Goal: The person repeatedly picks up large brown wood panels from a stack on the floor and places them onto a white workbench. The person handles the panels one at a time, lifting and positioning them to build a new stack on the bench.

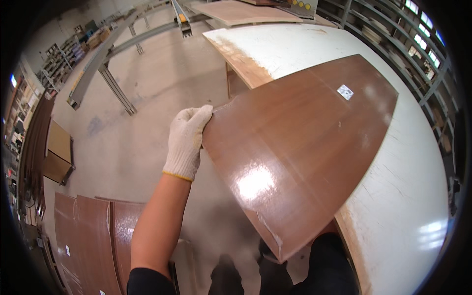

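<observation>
My left hand (pixel 189 140), in a white knit glove with a yellow cuff hem, grips the far left corner of a large glossy brown panel (pixel 295 147). The thumb lies over the top and the fingers are hidden beneath. A clear film looks loose and wrinkled along the panel's near left edge. A small white label (pixel 345 92) is stuck near its far right end. The panel's right part lies over a white-topped table (pixel 408 187), while its left part juts out past the table's edge. My right hand does not show; a dark sleeve or leg appears below the panel.
Several brown panels (pixel 91 241) stand or lean at lower left. A cardboard box (pixel 58 150) is at far left. Metal rail frames (pixel 118 88) stand on the floor beyond. More boards (pixel 241 12) lie at the table's far end, with shelving (pixel 393 44) along the right.
</observation>
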Tool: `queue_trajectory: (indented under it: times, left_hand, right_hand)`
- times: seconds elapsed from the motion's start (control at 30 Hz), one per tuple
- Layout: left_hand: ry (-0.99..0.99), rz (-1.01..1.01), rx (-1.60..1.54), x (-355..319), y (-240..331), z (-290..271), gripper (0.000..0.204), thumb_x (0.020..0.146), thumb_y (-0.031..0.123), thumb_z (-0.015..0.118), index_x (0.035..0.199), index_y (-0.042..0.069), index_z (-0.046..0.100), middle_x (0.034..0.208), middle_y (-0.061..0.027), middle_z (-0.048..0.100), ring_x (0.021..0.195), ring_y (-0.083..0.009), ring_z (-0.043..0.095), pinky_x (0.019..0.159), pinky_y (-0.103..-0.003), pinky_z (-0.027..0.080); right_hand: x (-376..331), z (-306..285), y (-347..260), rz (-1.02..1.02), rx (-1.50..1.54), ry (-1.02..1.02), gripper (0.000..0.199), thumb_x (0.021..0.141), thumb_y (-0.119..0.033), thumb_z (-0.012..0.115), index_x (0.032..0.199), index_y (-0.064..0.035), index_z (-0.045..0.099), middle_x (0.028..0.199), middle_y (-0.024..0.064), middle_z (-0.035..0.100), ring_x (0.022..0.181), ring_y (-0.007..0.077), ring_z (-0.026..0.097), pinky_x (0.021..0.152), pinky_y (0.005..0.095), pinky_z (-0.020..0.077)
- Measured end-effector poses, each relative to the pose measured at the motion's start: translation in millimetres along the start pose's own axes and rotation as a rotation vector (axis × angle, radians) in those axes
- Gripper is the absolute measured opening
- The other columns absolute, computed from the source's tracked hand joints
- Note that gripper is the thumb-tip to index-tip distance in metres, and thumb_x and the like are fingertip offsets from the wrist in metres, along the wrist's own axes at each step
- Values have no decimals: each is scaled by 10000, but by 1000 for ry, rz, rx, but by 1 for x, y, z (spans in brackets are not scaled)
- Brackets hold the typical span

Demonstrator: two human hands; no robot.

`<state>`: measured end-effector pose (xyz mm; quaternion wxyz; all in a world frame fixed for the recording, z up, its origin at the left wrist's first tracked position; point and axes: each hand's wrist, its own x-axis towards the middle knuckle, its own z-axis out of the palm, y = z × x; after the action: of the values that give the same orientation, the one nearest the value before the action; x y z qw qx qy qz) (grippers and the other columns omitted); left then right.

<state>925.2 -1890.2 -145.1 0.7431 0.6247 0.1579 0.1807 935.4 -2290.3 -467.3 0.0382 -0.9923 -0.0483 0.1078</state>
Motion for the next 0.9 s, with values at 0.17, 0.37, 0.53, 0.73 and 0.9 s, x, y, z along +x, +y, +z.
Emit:
queue_trajectory:
  times: [0.17, 0.37, 0.53, 0.73, 0.9]
  left_hand:
    - [-114, -276, -316, -30, 3, 10, 424, 945, 306, 803, 1200, -14, 690, 1087, -75, 724, 910, -160, 680, 790, -334, 561]
    - [-225, -309, -304, -98, 2, 29, 548, 987, 325, 735, 1365, -63, 652, 1287, -87, 721, 1160, -206, 647, 1044, -363, 489]
    - [-212, -319, -193, -93, 5, 27, 470, 940, 397, 769, 1156, -20, 756, 1079, -74, 752, 917, -183, 669, 820, -352, 533]
    - [-244, -415, -201, -96, 16, 25, 572, 943, 385, 796, 1301, -38, 655, 1156, -103, 737, 996, -191, 710, 878, -347, 579]
    - [-296, -350, -396, -100, 22, 24, 408, 990, 277, 738, 1304, 18, 713, 1185, -112, 765, 1044, -240, 726, 906, -391, 581]
  right_hand:
    - [-171, -95, -38, -305, 350, -85, 395, 1055, -263, 543, 1358, -33, 650, 1242, 218, 704, 1112, 380, 711, 1006, 466, 548]
    - [-376, -302, -50, -218, 878, -631, 345, 1021, -104, 556, 1344, -35, 657, 972, 103, 672, 812, 145, 697, 720, 296, 575]
    - [-344, -406, -68, -271, 939, -549, 281, 984, -159, 627, 1191, 28, 653, 881, 41, 642, 696, 102, 603, 622, 296, 525]
    - [-273, -433, -106, -68, 469, -639, 182, 958, -152, 623, 896, -5, 535, 777, 65, 662, 598, 123, 601, 582, 317, 522]
    - [-257, -429, -120, 70, 464, -687, 253, 1022, -147, 655, 850, -7, 534, 643, 24, 532, 566, 87, 578, 547, 304, 487]
